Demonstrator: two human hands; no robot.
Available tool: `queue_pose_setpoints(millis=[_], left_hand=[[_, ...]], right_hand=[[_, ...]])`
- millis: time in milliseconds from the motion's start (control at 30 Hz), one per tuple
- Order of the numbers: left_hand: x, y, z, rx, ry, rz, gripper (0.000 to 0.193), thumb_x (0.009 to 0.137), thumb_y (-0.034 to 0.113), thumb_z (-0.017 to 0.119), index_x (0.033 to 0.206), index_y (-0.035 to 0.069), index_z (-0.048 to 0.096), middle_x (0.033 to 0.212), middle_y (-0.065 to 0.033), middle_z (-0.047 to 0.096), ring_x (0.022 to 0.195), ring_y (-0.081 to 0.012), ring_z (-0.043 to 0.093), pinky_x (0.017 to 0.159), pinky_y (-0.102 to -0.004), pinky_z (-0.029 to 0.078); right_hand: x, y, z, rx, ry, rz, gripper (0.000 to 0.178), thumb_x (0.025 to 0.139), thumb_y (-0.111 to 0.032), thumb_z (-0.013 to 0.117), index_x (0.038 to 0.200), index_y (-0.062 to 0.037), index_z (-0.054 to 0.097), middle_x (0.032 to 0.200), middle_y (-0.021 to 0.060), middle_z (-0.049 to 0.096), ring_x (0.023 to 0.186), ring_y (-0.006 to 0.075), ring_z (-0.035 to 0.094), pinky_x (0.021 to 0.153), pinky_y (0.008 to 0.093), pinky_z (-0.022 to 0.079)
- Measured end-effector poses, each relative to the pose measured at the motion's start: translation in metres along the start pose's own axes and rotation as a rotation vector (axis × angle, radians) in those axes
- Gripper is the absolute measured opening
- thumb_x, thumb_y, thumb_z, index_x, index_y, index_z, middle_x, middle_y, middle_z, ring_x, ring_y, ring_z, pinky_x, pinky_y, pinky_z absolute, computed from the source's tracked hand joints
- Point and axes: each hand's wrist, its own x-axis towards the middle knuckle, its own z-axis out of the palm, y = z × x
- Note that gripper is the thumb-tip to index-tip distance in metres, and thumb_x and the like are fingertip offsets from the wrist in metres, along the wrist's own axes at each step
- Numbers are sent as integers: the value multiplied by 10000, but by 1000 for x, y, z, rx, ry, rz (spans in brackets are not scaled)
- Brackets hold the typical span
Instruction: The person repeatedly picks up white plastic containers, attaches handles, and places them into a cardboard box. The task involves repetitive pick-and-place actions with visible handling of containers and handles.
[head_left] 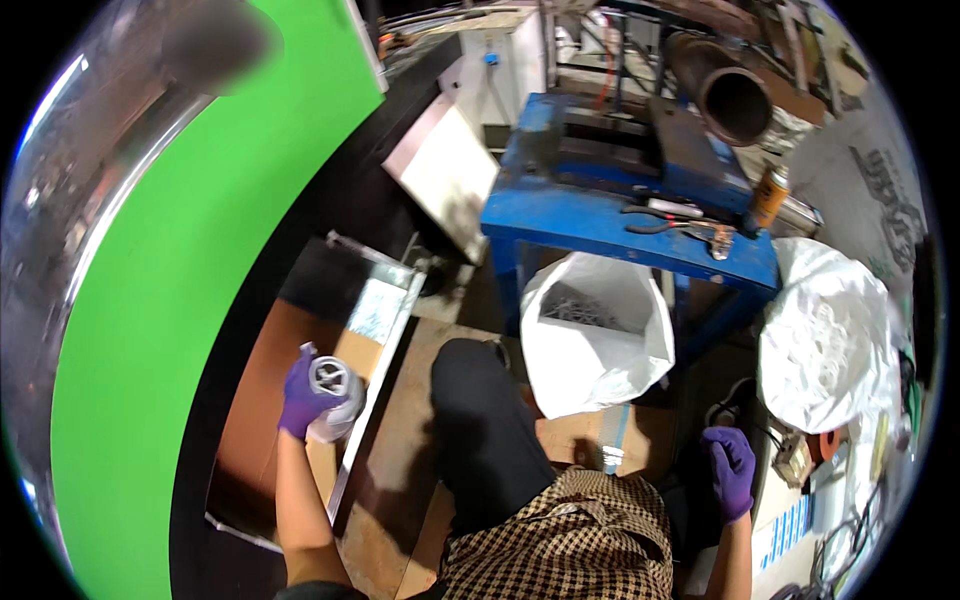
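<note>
My left hand (303,398), in a purple glove, is closed on a pale grey round plastic part with a spoked top (330,376). More pale, rounded plastic shows just below that part, against its side. The hand is above a long open box (262,400) with a brown cardboard lining. Over on the right, my right hand (732,472), also purple-gloved, has its fingers curled in beside my leg. Whatever lies inside those fingers, if anything, is hidden.
A white sack (595,365) with grey pieces inside stands ahead, beneath a blue metal bench (580,205). Pliers (665,222) and an orange spray can (768,198) rest on the bench. Another white bag (825,335) holds white plastic parts at right. A green panel (150,300) curves along the left.
</note>
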Motion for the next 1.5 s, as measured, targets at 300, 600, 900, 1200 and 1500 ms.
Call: queue_pose_setpoints(millis=[300, 600, 900, 1200, 1500], left_hand=[[-10, 169, -27, 383, 419, 546, 709, 606, 419, 922, 1200, 135, 661, 1333, -128, 614, 1329, -381, 516, 1134, -551, 331], [5, 409, 14, -39, 134, 948, 658, 689, 390, 876, 1222, 85, 640, 1287, -146, 660, 1185, -362, 635, 1036, -520, 428], [-51, 454, 169, -327, -94, 1079, 609, 729, 377, 800, 1241, 75, 666, 1349, -90, 632, 1281, -310, 562, 1099, -522, 391], [-40, 453, 221, -301, -91, 1214, 508, 743, 323, 752, 1210, 137, 680, 1328, -46, 629, 1280, -270, 544, 1124, -539, 378], [-35, 449, 238, -347, -94, 1207, 597, 667, 370, 847, 1184, 127, 674, 1246, -58, 671, 1197, -300, 603, 1125, -557, 367]], right_hand=[[-9, -18, 59, -41, -51, -272, 267, 833, 44, 641, 1088, -10, 698, 1120, 160, 686, 1073, 309, 648, 977, 380, 500], [17, -147, 100, -165, -62, -853, 406, 751, -150, 853, 1130, -99, 714, 1188, 145, 691, 785, 259, 710, 664, 333, 570], [-23, -88, 86, -799, -146, -243, 475, 845, -312, 724, 1287, -188, 604, 1206, 63, 665, 752, 227, 701, 613, 343, 551], [-16, -53, 85, -250, -147, -160, 397, 803, -148, 777, 1174, -101, 645, 1227, 135, 608, 1041, 380, 653, 898, 454, 542], [3, -33, 75, -847, -405, -279, 487, 847, -116, 639, 1317, -241, 608, 1243, 103, 603, 1110, 300, 632, 883, 454, 549]])
